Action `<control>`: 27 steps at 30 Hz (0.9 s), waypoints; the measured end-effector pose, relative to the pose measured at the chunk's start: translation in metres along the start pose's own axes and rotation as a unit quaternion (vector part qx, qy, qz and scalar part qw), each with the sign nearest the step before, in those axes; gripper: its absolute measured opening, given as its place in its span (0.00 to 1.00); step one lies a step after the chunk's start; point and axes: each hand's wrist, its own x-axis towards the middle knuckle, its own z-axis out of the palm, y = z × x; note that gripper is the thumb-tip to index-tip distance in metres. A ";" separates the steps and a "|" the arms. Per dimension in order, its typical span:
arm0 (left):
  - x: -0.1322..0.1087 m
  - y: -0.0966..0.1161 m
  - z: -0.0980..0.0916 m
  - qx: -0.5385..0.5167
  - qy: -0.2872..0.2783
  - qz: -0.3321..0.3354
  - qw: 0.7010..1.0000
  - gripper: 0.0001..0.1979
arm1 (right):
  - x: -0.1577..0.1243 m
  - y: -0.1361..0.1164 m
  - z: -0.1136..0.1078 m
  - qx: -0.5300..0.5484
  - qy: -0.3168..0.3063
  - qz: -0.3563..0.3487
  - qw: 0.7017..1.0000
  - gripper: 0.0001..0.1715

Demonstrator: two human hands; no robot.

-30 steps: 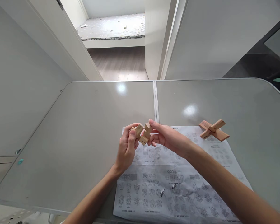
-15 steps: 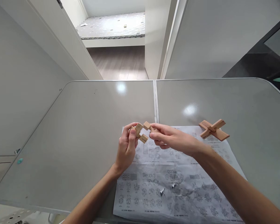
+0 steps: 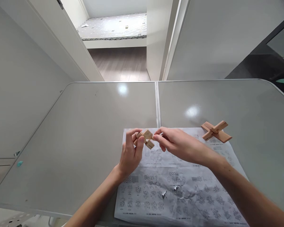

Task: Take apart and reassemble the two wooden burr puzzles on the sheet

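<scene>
Since the earlier frame the wooden block cluster (image 3: 148,134) has turned and shifted slightly toward three o'clock, the left thumb has moved across with it, and the right fingertips have closed in against its near-right side. The left hand (image 3: 130,153) clasps the cluster between thumb and fingers; the right hand (image 3: 177,142) has its thumb and forefinger drawn together at the cluster's three o'clock edge, though whether that grip holds a separate piece or merely touches cannot be told. The likeliest trouble is a loose block slipping out, should the left grip slacken or the right fingers push askew; forcing a misaligned notch could also jam it. The cluster is above the printed sheet (image 3: 156,170), which spreads toward five o'clock, creased and torn. At three o'clock a wooden cross (image 3: 217,131) overlaps the sheet's edge on the worktop (image 3: 85,132).
</scene>
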 end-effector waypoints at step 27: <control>0.004 0.007 -0.009 0.057 -0.064 0.026 0.996 0.18 | 0.000 -0.016 0.020 -0.040 0.029 -0.027 0.998 0.18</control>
